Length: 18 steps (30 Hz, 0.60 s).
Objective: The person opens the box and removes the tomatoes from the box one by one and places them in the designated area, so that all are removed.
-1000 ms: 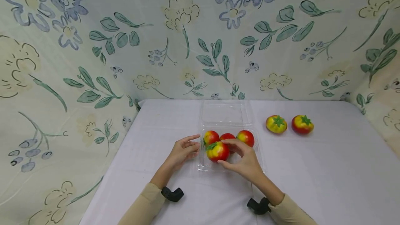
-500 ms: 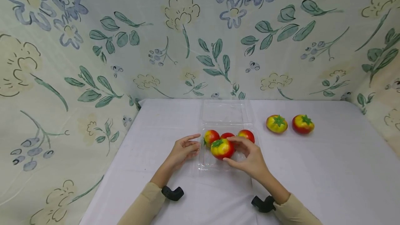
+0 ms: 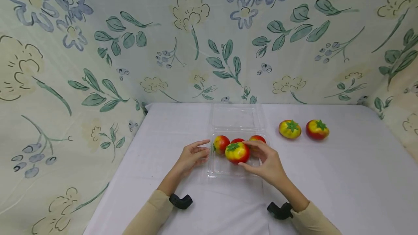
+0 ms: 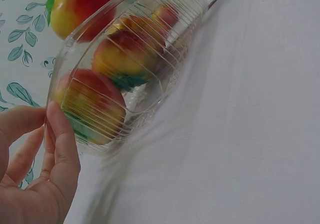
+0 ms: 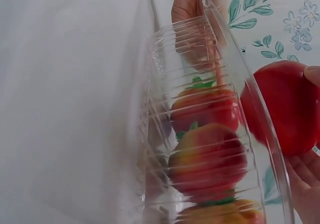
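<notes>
In the head view, my right hand holds a red-and-yellow tomato-like fruit with a green leafy top, thumb below and fingers at its right side. This fruit is over the clear plastic clamshell box, and in the right wrist view the held fruit appears above the rim. Three similar fruits sit inside: one at the left, one behind the held fruit, mostly hidden, and one at the right, partly covered by my fingers. My left hand pinches the left rim of the box.
The transparent lid lies folded back behind the box. Two more red-and-yellow fruits, one mostly yellow and one redder, lie at the back right of the white-covered table. A floral cloth hangs behind it.
My right hand has carried the held fruit to the right and slightly back over the box. My left hand has stayed at the left rim.
</notes>
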{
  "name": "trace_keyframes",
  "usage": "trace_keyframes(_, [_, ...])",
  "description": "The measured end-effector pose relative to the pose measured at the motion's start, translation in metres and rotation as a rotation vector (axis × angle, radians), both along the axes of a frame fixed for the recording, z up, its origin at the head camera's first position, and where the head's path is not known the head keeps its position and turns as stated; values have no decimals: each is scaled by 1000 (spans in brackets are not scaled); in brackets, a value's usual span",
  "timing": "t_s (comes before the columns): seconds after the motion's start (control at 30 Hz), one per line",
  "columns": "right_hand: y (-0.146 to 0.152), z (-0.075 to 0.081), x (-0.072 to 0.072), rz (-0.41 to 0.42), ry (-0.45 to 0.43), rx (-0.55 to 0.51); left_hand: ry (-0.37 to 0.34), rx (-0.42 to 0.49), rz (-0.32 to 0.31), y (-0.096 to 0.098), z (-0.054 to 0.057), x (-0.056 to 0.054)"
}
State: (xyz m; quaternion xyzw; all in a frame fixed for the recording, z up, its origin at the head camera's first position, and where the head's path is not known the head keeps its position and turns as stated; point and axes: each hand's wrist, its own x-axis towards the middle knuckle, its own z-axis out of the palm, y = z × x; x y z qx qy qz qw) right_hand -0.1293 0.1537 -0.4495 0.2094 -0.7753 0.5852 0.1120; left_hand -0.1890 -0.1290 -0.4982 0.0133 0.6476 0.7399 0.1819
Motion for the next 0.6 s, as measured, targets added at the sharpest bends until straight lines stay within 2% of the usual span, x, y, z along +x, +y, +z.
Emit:
trace_keyframes(0.1, [5,-9,-4,6,-15,-9,-3,2,-1,-1,-1,-1])
trace_keyframes(0.27, [12,-13,-7,7,-19,-25,-9,9,-5,0,0,-2])
trace_keyframes(0.47, [17,-11,-7,-25,-1,-6,-9,24,-3,0,0,-2])
trace_keyframes(0.53, [16,-2,-4,-30,6,3,-7,19,2,0,0,-1])
trace_keyframes(0.6, [18,-3,-4,-36,9,6,-10,13,5,0,-1,-1])
